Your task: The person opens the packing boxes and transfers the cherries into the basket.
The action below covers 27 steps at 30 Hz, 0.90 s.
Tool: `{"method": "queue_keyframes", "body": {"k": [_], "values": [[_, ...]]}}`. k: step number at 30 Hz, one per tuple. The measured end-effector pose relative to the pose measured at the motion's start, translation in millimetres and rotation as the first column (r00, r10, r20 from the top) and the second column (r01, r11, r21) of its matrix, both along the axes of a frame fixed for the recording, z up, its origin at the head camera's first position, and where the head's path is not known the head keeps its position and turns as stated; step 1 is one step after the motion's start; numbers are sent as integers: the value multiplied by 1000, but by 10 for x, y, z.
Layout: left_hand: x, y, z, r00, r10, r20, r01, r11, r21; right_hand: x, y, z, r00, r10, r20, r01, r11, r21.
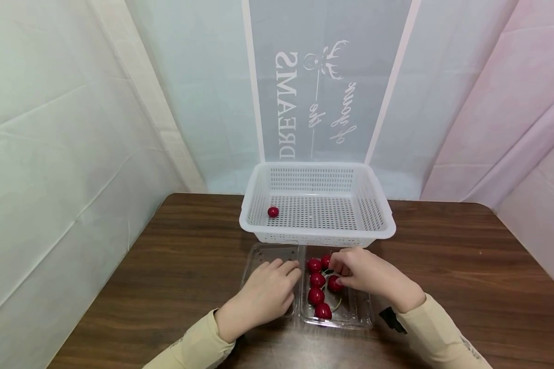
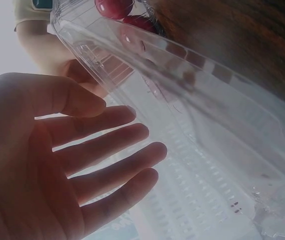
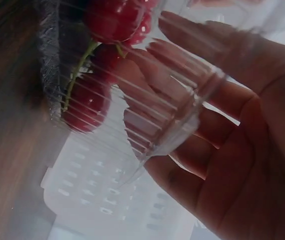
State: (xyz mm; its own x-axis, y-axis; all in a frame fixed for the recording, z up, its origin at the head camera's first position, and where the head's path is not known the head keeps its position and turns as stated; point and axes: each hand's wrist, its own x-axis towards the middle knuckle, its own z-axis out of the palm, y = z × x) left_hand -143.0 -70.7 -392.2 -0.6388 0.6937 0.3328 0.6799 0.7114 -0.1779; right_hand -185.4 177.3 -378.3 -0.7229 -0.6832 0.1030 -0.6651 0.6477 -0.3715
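Observation:
In the head view, a clear hinged plastic box (image 1: 357,312) lies open, with several red cherries (image 1: 317,280) in its right half. My right hand (image 1: 367,274) reaches into that half from the right, thumb and bent fingers at a cherry (image 1: 335,283). The right wrist view shows those fingers partly through the ribbed plastic wall, beside cherries (image 3: 88,102) with green stems. Over the box's left half, the lid (image 1: 277,251), hovers my left hand (image 1: 265,292). Its fingers (image 2: 117,155) are spread and hold nothing in the left wrist view; whether they touch the lid is unclear.
A white perforated basket (image 1: 317,233) stands right behind the box, with one cherry (image 1: 273,211) at its left side. The dark wooden table (image 1: 180,266) extends to both sides. Pale curtains hang around it, and a grey printed cloth (image 1: 328,118) hangs behind the basket.

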Motion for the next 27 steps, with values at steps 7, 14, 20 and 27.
{"method": "queue_keyframes", "body": {"k": [7,14,20,27], "values": [[5,2,0,1000,2,6,-2,1000,-4,-12,23,-39,998,-17,58,17,1000,7],[7,3,1,1000,4,-2,-4,1000,-2,-29,11,-90,997,-36,65,34,999,40],[10,10,2,1000,6,0,-6,1000,-3,-20,-17,-142,999,-51,12,50,995,84],[20,14,9,1000,9,0,-9,1000,-13,-1,-32,-133,1000,-19,-8,19,996,90]]}}
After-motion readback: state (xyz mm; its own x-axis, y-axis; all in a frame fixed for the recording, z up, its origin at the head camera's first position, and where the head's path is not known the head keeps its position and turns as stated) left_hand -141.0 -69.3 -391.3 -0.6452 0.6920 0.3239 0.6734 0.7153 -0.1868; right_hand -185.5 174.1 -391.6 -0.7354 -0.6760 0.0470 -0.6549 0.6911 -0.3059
